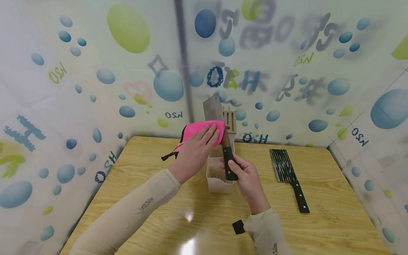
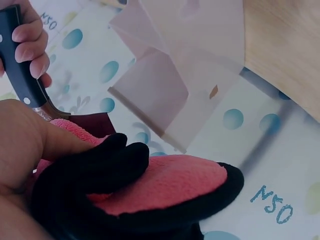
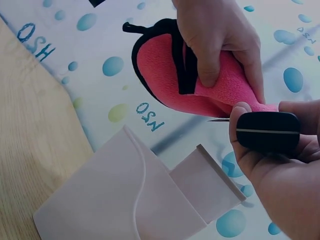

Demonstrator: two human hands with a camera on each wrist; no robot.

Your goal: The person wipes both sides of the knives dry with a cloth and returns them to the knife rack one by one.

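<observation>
Upright over the table, a cleaver (image 1: 213, 108) with a broad grey blade is held by its black handle in my right hand (image 1: 250, 179). My left hand (image 1: 196, 152) holds a pink cloth (image 1: 191, 130) with black edging against the blade, covering its lower part. In the right wrist view, the left thumb (image 3: 209, 70) lies on the near face of the folded cloth and the fingers are on its other side. The left wrist view shows the right fingers (image 2: 31, 47) wrapped round the handle.
Behind and below the cleaver stands a pale knife holder (image 1: 220, 187) with a slotted part (image 1: 230, 122) at its back. A second cleaver (image 1: 283, 166), its blade streaked black, lies on the wooden table (image 1: 322, 184) to the right. A patterned wall closes off the back.
</observation>
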